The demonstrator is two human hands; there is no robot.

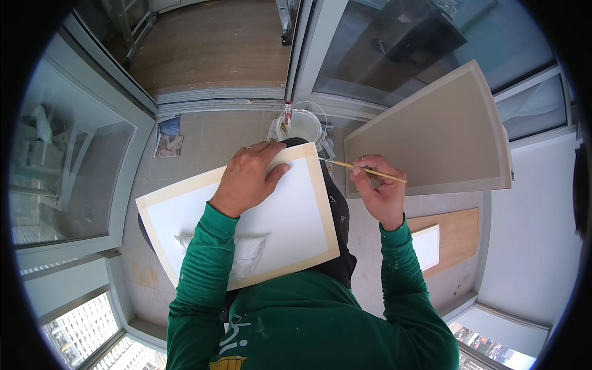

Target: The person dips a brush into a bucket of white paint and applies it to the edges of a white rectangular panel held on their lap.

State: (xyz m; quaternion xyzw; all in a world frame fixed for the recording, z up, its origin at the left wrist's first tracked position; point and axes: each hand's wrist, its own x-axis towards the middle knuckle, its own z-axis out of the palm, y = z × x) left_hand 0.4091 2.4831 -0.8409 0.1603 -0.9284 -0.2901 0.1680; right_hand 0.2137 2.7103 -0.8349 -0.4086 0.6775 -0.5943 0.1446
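Your left hand (248, 177) lies with thumb spread over the top edge of the cream-bordered white panel (299, 206) beneath it; your right hand (380, 190) pinches a thin brush (341, 164), tip at the panel's side; below both, pale lettering (233, 336) marks your green top (308, 317)

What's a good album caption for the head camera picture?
Left hand resting on a beige-bordered white board, right hand holding a thin brush at the board's edge.
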